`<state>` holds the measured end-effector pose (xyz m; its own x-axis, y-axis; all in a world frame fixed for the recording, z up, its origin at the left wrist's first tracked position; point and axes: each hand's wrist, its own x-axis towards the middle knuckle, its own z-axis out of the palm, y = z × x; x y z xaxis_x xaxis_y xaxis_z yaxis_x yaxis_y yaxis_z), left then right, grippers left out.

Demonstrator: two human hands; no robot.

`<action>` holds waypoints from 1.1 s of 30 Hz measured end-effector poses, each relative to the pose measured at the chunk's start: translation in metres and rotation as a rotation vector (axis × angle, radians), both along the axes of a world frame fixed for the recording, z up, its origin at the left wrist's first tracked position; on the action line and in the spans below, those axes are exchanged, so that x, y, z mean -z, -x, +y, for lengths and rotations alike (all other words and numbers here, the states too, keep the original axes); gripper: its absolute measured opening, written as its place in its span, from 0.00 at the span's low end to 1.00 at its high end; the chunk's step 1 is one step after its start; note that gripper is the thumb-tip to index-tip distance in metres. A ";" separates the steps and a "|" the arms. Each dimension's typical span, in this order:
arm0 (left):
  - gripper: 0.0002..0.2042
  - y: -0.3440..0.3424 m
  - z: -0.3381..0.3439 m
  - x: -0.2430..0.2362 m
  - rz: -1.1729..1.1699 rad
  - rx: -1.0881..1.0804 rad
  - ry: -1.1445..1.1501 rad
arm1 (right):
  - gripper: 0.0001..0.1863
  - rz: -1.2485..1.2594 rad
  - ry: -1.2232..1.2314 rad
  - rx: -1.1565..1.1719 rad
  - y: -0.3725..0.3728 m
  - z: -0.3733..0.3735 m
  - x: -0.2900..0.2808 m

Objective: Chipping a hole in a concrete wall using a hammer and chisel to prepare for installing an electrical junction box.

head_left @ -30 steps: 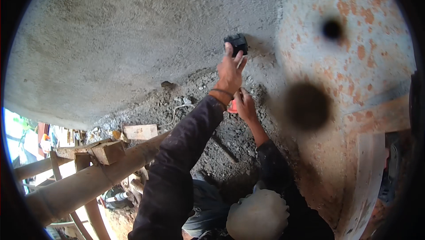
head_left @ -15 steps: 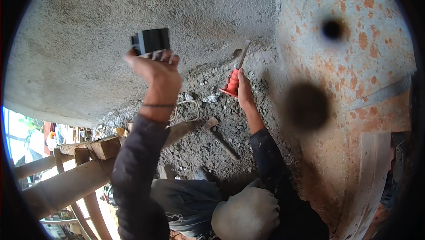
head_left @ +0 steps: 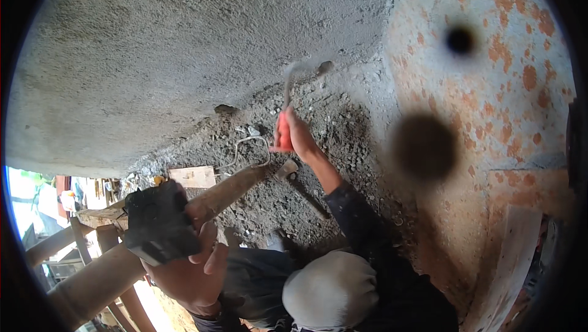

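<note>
In my left hand [head_left: 190, 271], low at the left, is a black square box [head_left: 159, 225], blurred by motion, with my fingers bent round its side. My right hand [head_left: 300, 139] grips a chisel by its red grip [head_left: 283, 131], which has a flared guard at its lower end. The steel blade [head_left: 288, 87] points up toward the grey wall, its end blurred near the wall's lower edge; whether it touches cannot be told. A hammer [head_left: 300, 188] lies on the rubble just below my right hand.
Broken grey rubble [head_left: 343, 130] lies along the foot of the rough wall [head_left: 184, 44]. A hole [head_left: 324, 67] and a pale cable loop [head_left: 245, 139] are close by. At left are a round pole [head_left: 236, 188] and timber [head_left: 193, 177]; a board [head_left: 508, 264] leans at right.
My left hand has come down from in front of the wall with the black box. My right hand has moved left and slightly down with the chisel.
</note>
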<state>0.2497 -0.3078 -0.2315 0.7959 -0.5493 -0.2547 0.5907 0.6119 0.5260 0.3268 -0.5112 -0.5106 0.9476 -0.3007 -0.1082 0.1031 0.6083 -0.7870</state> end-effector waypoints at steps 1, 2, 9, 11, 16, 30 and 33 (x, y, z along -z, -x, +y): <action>0.36 -0.002 -0.010 0.003 -0.029 0.019 0.012 | 0.26 0.002 0.117 -0.083 0.011 0.002 0.018; 0.36 -0.005 -0.016 0.003 -0.039 -0.023 -0.050 | 0.25 0.109 0.152 -0.092 0.023 0.016 0.021; 0.31 -0.012 0.016 0.025 -0.076 0.039 -0.060 | 0.16 0.707 1.365 0.330 0.137 0.023 0.026; 0.31 -0.007 0.019 0.016 -0.094 -0.027 -0.123 | 0.16 0.618 1.707 0.673 0.144 0.043 0.035; 0.32 -0.010 0.008 0.019 0.108 -0.045 -0.100 | 0.18 0.459 1.818 -0.010 0.182 0.103 0.078; 0.34 -0.006 0.027 0.017 0.071 0.004 0.057 | 0.13 0.274 1.156 0.260 0.144 0.021 0.006; 0.30 -0.006 0.027 0.017 0.107 0.012 0.034 | 0.12 0.195 0.725 0.200 0.126 -0.017 -0.026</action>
